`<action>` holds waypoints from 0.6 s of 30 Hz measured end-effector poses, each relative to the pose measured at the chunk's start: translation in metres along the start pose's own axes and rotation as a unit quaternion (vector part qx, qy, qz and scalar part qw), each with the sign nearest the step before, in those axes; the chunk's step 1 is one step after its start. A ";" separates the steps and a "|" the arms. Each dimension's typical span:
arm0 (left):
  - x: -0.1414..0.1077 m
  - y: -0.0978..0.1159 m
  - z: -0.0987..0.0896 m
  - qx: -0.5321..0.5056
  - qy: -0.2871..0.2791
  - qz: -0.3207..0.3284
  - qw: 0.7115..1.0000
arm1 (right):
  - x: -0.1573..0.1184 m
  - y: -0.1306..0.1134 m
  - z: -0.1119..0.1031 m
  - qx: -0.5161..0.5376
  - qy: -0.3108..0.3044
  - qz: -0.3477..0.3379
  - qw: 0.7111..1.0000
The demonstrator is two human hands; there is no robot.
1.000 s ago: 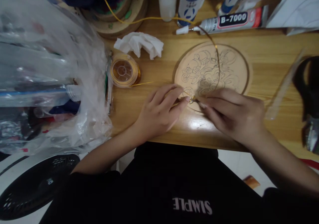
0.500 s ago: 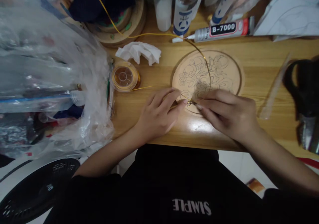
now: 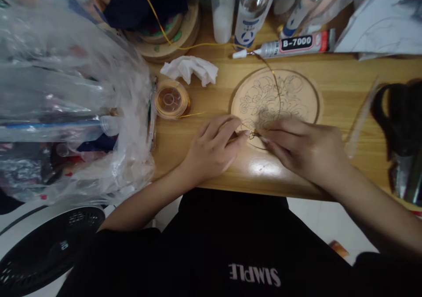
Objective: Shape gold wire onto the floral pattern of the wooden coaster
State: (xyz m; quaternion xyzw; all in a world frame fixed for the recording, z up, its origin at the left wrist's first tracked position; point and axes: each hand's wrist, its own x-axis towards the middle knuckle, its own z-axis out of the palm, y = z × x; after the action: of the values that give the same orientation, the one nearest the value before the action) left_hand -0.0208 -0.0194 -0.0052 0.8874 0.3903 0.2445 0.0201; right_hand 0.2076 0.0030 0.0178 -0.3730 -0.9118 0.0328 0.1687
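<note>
My left hand (image 3: 211, 149) is closed in a pinch on a gold wire (image 3: 252, 134) bent into a small loop. Opposite it, my right hand (image 3: 306, 147) grips what look like tweezers (image 3: 256, 134); only their dark tips show, touching the wire loop, and the rest is hidden in the fingers. Both hands meet over the lower edge of a round, pale board (image 3: 292, 83) drawn with a dark floral outline. From a clear spool (image 3: 169, 100) of gold wire, one strand runs toward my left hand. Another gold strand crosses the board from the back.
Behind the board lie a B-7000 glue tube (image 3: 296, 45) and bottles (image 3: 248, 17). A crumpled tissue (image 3: 191, 68) is near the spool. Plastic bags (image 3: 125, 112) crowd the left; black-handled scissors (image 3: 382, 108) are at right. Round wooden pieces (image 3: 191, 31) stand back left.
The whole view has shifted slightly, so the tabletop things appear a little farther right. Both hands keep their pinch on the wire loop, with hardly any movement of their own.
</note>
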 end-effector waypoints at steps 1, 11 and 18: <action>0.000 0.000 0.000 0.002 0.001 0.000 1.000 | 0.000 0.001 0.000 -0.002 -0.001 -0.003 1.000; -0.001 0.001 0.001 0.022 -0.002 0.012 1.000 | -0.006 0.011 0.010 0.050 0.063 -0.019 0.997; -0.002 0.001 0.002 0.028 0.007 0.015 0.999 | -0.009 0.011 0.011 0.056 0.073 -0.014 0.996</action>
State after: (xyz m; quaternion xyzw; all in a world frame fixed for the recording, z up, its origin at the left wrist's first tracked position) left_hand -0.0210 -0.0213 -0.0074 0.8915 0.3839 0.2403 -0.0114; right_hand 0.2176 0.0054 0.0032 -0.3518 -0.8989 0.0540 0.2556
